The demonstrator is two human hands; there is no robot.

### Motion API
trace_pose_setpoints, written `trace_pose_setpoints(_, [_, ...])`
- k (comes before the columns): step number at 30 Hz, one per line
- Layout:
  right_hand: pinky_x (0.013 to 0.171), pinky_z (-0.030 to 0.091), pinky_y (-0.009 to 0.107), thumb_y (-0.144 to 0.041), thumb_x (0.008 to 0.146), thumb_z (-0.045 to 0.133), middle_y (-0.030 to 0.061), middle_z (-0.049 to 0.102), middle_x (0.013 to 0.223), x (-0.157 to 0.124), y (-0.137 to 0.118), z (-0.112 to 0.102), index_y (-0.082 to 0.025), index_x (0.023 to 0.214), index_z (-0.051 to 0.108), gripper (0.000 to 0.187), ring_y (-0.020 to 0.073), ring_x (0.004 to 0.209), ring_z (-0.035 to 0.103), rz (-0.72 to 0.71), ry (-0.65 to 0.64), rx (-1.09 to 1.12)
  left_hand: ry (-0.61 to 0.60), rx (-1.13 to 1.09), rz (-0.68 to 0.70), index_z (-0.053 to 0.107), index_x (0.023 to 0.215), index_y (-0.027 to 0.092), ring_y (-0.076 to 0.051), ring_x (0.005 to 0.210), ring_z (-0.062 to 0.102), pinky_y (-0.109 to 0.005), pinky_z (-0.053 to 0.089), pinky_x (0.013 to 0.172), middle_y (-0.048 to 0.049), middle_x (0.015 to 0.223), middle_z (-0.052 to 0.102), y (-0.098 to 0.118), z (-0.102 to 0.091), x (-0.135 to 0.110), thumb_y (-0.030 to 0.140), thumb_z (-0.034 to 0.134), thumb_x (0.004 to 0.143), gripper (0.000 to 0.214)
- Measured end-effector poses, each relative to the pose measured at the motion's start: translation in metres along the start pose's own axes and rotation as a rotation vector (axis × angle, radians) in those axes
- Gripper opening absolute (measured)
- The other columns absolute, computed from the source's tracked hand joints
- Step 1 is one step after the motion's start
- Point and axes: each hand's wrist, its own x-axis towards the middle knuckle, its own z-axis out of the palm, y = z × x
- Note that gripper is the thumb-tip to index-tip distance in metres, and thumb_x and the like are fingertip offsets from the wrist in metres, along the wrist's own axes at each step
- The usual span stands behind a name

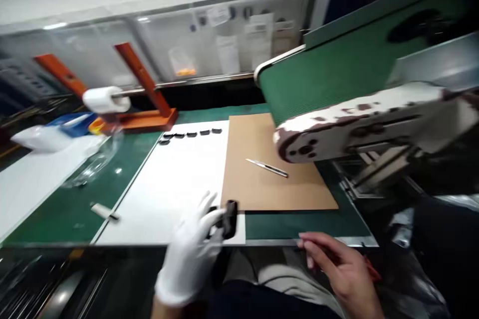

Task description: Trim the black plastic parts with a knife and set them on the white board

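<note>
My left hand [192, 246], in a white glove, is closed round a small black plastic part [231, 219] above the front of a white sheet [183, 174]. My right hand [335, 261] is bare and hangs just off the front edge of the bench, thumb and fingers drawn together in a pinch. Whatever it may hold is too small or hidden to name. Several small black pieces [191, 134] lie in a row at the far end of the white sheet. A utility knife [267, 167] rests on a brown cardboard sheet [247, 132] to the right.
A green conveyor belt [318, 75] slopes over the bench's right side. An orange stand [144, 79] at the back left carries a white roll [107, 100]. Clear plastic [99, 162] and a small pale strip with a dark end [103, 211] lie on the green mat [80, 217].
</note>
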Motion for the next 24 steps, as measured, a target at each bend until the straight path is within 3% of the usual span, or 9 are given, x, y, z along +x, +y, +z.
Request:
trace_pose_setpoints(3, [0.047, 0.045, 0.017, -0.034, 0.079, 0.069, 0.0018, 0.07, 0.074, 0.017, -0.013, 0.046, -0.026, 0.092, 0.073, 0.016, 0.0092, 0.052, 0.056, 0.082, -0.12, 0.196, 0.029, 0.036, 0.01, 0.061, 0.105, 0.014, -0.031, 0.12, 0.053, -0.043, 0.05, 0.092, -0.0192, 0.128, 0.057, 0.018, 0.002, -0.007, 0.014, 0.05, 0.086, 0.022])
trace_pose_setpoints(7, [0.045, 0.041, 0.017, -0.04, 0.075, 0.072, -0.0024, 0.061, 0.059, 0.018, -0.018, 0.074, -0.025, 0.09, 0.073, 0.021, 0.0074, 0.047, 0.05, 0.085, -0.217, 0.302, 0.074, 0.098, -0.004, 0.062, 0.102, 0.013, -0.034, 0.114, 0.058, -0.046, 0.055, 0.079, -0.02, 0.124, 0.061, 0.04, 0.011, -0.002, 0.022, 0.047, 0.089, 0.022])
trace_pose_setpoints(13, [0.044, 0.034, 0.017, -0.045, 0.077, 0.07, -0.0061, 0.052, 0.055, 0.004, -0.006, 0.085, -0.025, 0.088, 0.069, 0.023, 0.0053, 0.046, 0.043, 0.115, -0.187, 0.387, 0.061, 0.183, -0.019, 0.066, 0.095, 0.011, -0.038, 0.106, 0.063, -0.047, 0.056, 0.071, -0.0213, 0.122, 0.062, 0.046, 0.015, -0.01, 0.024, 0.04, 0.092, 0.029])
trace_pose_setpoints(18, [0.04, 0.03, 0.017, -0.057, 0.07, 0.071, -0.0062, 0.048, 0.054, 0.004, 0.002, 0.085, -0.023, 0.084, 0.068, 0.037, 0.0051, 0.044, 0.037, 0.166, -0.135, 0.437, 0.018, 0.121, -0.017, 0.067, 0.089, 0.012, -0.037, 0.116, 0.057, -0.049, 0.055, 0.082, -0.0184, 0.125, 0.061, 0.055, 0.021, -0.009, 0.023, 0.041, 0.091, 0.027])
trace_pose_setpoints(24, [0.041, 0.032, 0.018, -0.044, 0.073, 0.074, -0.0042, 0.051, 0.056, 0.006, 0.007, 0.081, -0.019, 0.07, 0.064, 0.027, 0.0059, 0.047, 0.039, 0.202, -0.053, 0.428, -0.089, 0.05, -0.053, 0.066, 0.093, 0.011, -0.04, 0.123, 0.049, -0.055, 0.05, 0.091, -0.0213, 0.13, 0.056, 0.06, 0.018, -0.004, 0.016, 0.053, 0.084, 0.017])
